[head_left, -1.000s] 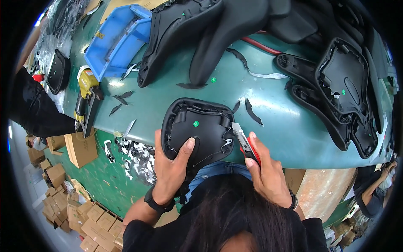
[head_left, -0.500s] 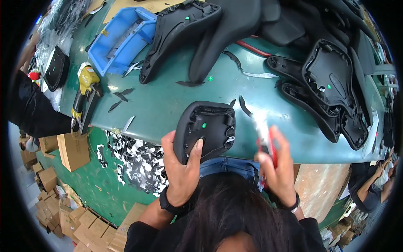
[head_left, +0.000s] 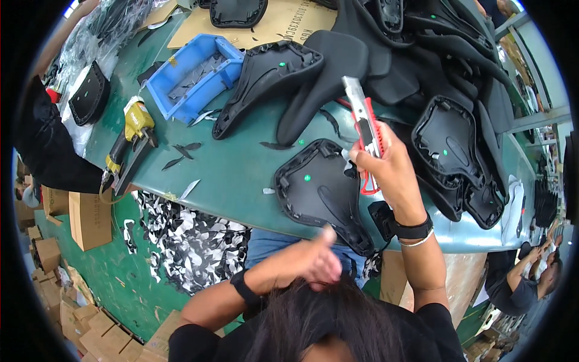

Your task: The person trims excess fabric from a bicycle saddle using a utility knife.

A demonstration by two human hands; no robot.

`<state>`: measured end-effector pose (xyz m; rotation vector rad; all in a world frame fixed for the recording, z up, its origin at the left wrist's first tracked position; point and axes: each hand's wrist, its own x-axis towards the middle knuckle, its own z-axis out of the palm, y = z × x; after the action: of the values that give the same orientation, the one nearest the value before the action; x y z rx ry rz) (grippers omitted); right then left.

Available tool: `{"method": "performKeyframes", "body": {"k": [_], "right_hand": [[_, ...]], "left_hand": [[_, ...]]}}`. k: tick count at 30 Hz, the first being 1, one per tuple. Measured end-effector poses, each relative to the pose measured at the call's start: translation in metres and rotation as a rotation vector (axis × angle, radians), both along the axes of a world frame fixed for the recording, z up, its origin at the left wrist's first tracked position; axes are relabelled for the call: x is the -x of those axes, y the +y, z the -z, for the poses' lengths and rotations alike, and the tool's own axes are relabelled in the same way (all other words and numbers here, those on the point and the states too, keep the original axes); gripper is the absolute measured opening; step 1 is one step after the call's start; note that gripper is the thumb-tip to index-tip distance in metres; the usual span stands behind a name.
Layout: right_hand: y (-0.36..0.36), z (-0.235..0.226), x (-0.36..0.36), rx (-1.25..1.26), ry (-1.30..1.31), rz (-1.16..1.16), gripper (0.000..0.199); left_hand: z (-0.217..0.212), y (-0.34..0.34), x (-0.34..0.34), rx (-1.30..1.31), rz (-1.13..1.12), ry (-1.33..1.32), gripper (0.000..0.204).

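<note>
A black bicycle-saddle shell (head_left: pixel 316 196) lies underside up on the green table (head_left: pixel 229 175), near its front edge. My right hand (head_left: pixel 389 172) is raised just right of the shell and grips a red and grey utility knife (head_left: pixel 365 123) that points up and away. A black watch sits on that wrist. My left hand (head_left: pixel 307 262) is off the table, below the shell, with its fingers curled against dark hair and the thumb sticking up. It holds nothing.
Several black saddles (head_left: pixel 434 66) are piled at the back and right. A blue tray (head_left: pixel 199 78) of offcuts and a yellow pneumatic stapler (head_left: pixel 134 136) sit at left. Cardboard boxes (head_left: pixel 87 220) and camouflage fabric (head_left: pixel 193 238) lie below. Other people stand at left (head_left: pixel 45 145) and lower right (head_left: pixel 531 274).
Both hands have left the saddle shell. My right hand lifted the knife upward, my left hand dropped back to the hair. The shell now lies flat on the table.
</note>
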<state>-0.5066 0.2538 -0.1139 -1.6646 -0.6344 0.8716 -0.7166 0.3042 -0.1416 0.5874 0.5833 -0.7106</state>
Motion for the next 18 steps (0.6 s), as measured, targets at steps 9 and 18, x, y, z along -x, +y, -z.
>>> {"method": "performKeyframes", "body": {"k": [9, 18], "right_hand": [[0.001, -0.013, -0.007, 0.104, -0.253, -0.085, 0.037], [-0.064, -0.053, 0.007, 0.353, -0.631, -0.168, 0.053]], "left_hand": [[-0.019, 0.054, -0.085, -1.625, -0.251, -0.648, 0.033], [0.005, 0.073, -0.092, -1.260, -0.252, -0.616, 0.023]]}}
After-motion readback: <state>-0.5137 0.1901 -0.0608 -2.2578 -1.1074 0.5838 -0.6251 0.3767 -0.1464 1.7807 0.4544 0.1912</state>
